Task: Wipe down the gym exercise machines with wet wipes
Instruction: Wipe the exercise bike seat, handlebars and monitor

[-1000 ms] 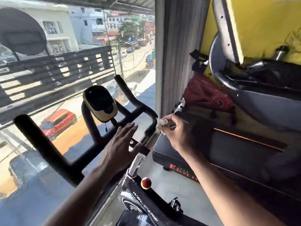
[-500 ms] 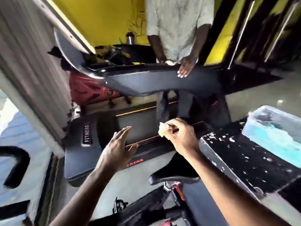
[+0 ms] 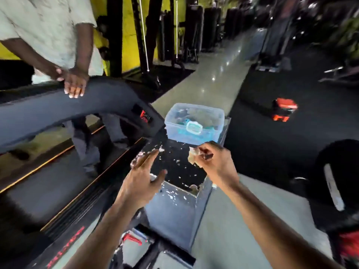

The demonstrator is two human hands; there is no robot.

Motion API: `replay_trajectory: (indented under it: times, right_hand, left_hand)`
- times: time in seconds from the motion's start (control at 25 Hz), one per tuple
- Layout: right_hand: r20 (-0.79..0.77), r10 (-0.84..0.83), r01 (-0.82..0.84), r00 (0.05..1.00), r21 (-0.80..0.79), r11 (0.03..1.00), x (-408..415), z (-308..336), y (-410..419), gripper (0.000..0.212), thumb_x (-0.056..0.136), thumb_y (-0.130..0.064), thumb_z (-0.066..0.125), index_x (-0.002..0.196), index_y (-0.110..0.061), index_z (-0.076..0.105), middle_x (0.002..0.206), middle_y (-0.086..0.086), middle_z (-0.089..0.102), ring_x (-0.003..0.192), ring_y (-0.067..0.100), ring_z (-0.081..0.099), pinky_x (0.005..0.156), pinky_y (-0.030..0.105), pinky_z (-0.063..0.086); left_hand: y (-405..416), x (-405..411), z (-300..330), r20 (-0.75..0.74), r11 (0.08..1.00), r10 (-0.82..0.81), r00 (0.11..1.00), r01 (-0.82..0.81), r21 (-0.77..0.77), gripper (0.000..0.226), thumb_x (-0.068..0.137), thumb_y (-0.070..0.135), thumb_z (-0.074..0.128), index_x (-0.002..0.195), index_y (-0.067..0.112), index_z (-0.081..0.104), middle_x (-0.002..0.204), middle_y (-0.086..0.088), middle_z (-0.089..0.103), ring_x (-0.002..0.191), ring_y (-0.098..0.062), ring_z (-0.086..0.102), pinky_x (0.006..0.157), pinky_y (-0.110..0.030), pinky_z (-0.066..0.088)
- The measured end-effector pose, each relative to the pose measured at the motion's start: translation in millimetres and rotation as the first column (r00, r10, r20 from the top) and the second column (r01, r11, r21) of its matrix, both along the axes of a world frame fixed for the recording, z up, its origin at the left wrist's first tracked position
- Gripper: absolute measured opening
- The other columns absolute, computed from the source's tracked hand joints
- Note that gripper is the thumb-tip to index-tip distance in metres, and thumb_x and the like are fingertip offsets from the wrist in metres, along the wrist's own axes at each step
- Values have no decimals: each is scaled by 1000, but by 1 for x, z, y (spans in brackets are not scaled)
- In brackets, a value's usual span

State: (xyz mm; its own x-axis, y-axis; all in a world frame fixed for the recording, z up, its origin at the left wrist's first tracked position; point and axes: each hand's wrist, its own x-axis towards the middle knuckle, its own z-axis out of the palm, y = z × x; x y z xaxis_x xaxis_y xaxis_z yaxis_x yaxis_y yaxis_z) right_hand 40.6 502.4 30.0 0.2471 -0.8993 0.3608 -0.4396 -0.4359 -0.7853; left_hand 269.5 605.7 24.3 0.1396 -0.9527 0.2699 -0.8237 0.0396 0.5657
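Pinching a crumpled, pale wipe (image 3: 193, 156) in right hand (image 3: 213, 165), wad jutting left of thumb and fingertips, above chipped black box top (image 3: 180, 167). Left hand (image 3: 140, 181) spread flat, fingers straight, holding nothing. Clear rounded plastic tub (image 3: 194, 126), blue inside, on far end of box. Bystander's hand (image 3: 74, 84) on smooth curved treadmill rail (image 3: 58, 109).

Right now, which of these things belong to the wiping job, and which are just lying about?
For the job:
- used wipe, pinched in right hand
- plastic tub of wipes
- treadmill
- left hand, empty

Lying about:
- red and black object on floor
- weight plate
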Motion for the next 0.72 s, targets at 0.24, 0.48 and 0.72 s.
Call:
replay_trajectory:
  times: [0.24,0.48,0.72]
  right_hand:
    - [12,-269,268,963,51,962,-167,-13,-91,4,83,-26,72,86,-23,71,84,-10,71,78,6,68,70,33,56]
    - [-79,-472,475,878,23,880,-315,-20,-185,18,84,-10,70,92,-26,74,92,-15,68,87,4,65,76,32,56]
    - [-102,-621,628,777,57,776,-395,-42,-293,17,89,-15,68,93,-30,72,89,-15,72,82,6,69,72,35,59]
  left_hand:
    - [-164,-154,-17,-37,968,-248,968,249,33,71,95,49,65,156,19,45,157,-4,50,140,-23,51,114,-25,36]
    - [-320,-315,-25,-134,875,-468,873,479,64,81,89,66,50,156,22,44,157,2,50,144,-17,47,115,-19,30]
    - [-468,-389,-48,-246,843,-500,830,532,82,82,88,69,51,156,25,44,157,5,50,144,-15,46,112,-24,34]
